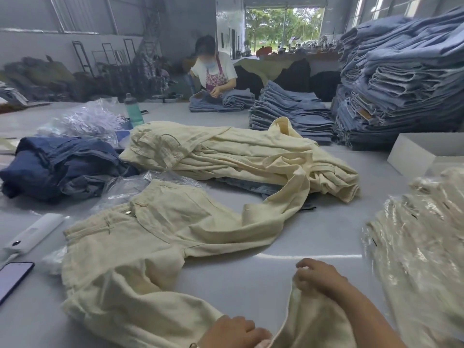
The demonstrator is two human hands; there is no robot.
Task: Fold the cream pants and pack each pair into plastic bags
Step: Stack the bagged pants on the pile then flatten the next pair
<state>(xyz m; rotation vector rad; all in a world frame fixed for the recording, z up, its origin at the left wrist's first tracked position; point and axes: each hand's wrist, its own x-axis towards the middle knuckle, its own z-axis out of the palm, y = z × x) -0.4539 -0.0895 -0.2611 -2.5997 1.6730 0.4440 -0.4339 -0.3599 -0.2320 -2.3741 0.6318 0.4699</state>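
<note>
Cream pants (150,237): spread loose on grey table (326,237), near edge. Right hand (315,275): fingers curled, pinching 1 leg end. Left hand (233,331): clamped on same cloth. Bagged pants (421,242): stacked at right.

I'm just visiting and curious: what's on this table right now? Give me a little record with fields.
Being folded: cream pants, spread open on the grey table
Left hand: holds a leg end at the near edge
Right hand: grips the other leg end
Waiting: pile of cream pants
Already bagged: cream pants in plastic bags, at right
Also there: dark blue clothes, phone, green bottle, stacked jeans
</note>
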